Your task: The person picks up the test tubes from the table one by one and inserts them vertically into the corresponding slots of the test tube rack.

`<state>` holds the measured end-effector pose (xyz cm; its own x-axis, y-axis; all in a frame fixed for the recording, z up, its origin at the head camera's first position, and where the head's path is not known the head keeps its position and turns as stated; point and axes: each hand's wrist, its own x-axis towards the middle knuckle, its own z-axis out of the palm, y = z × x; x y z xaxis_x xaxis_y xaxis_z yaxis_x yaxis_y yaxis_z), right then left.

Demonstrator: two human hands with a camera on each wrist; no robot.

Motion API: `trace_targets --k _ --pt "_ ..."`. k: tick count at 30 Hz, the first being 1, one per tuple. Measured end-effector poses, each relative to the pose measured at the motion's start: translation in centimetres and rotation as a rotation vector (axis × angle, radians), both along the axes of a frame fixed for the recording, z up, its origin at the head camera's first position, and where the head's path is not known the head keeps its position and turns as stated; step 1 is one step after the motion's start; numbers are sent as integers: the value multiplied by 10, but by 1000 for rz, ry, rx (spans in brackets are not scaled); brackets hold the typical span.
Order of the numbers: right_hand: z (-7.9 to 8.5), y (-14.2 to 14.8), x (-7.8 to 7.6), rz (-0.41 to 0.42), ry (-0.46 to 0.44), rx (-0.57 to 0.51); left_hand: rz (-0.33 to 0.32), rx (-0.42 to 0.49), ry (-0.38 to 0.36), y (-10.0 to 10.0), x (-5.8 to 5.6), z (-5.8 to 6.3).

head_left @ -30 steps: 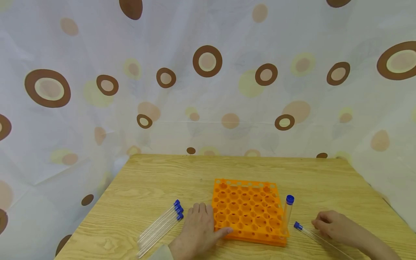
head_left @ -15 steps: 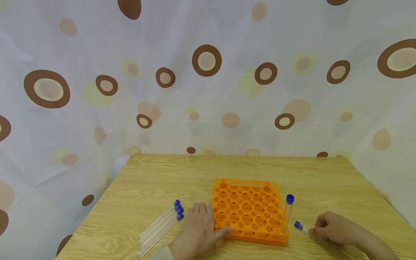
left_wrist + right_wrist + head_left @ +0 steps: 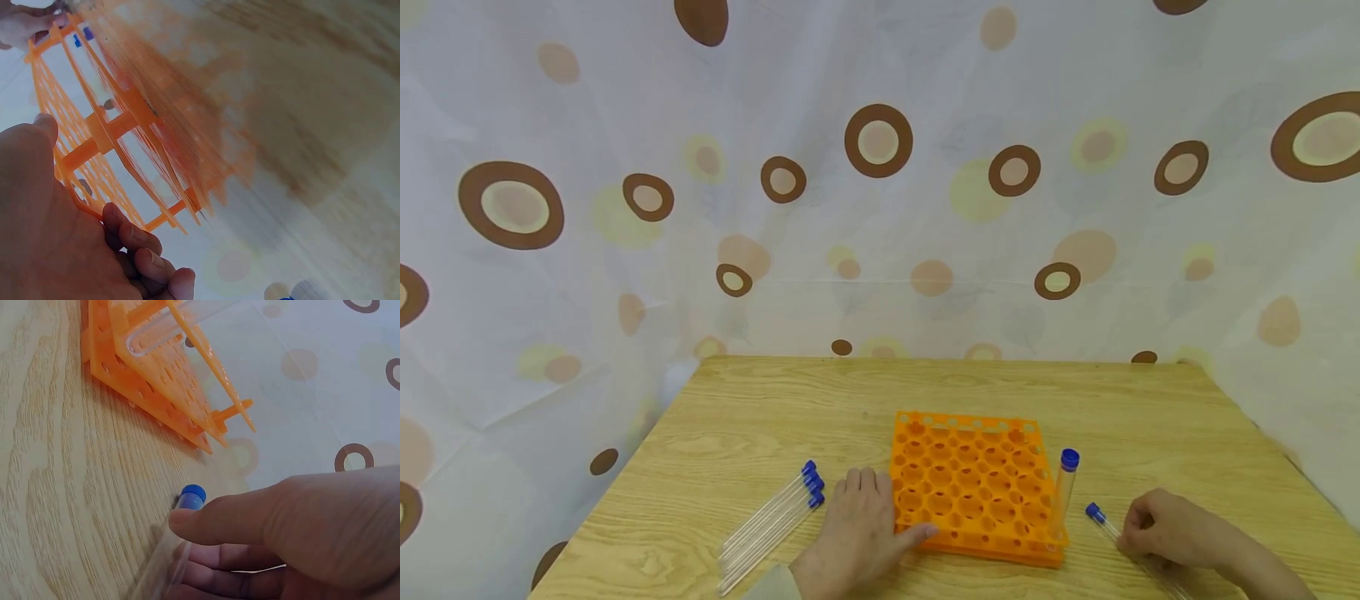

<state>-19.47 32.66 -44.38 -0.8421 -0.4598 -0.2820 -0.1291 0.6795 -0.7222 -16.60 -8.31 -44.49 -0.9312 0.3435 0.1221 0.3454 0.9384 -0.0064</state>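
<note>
A two-tier-looking orange test tube rack (image 3: 967,479) stands near the middle front of the table. My left hand (image 3: 861,533) holds its near left corner; the thumb lies over the front edge and, in the left wrist view, the fingers (image 3: 147,247) curl at the side. One blue-capped test tube (image 3: 1063,500) is upright in the rack's near right corner hole. To the right of the rack, my right hand (image 3: 1176,529) pinches another blue-capped test tube (image 3: 159,562) between thumb and fingers, just below the cap. That tube slants low over the wood, cap toward the rack.
Several blue-capped test tubes (image 3: 767,529) lie side by side on the wooden table (image 3: 790,400), left of my left hand. A white curtain (image 3: 955,233) printed with brown circles hangs behind the table and along its sides.
My right hand has closed on the lying test tube, and the tube's capped end has shifted slightly away and to the right. My left hand and the rack stay put.
</note>
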Motion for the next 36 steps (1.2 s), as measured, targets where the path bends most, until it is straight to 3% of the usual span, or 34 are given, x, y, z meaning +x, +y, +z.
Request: trace_targets --k 19,31,36 --pt "1 -4 -5 -125 -71 -60 3 -19 16 0 -1 -1" --pt "14 -8 -7 -160 -94 -232 -3 -25 6 0 -2 -1" --pt "23 -14 -5 -165 -49 -284 5 -21 0 0 -1 0"
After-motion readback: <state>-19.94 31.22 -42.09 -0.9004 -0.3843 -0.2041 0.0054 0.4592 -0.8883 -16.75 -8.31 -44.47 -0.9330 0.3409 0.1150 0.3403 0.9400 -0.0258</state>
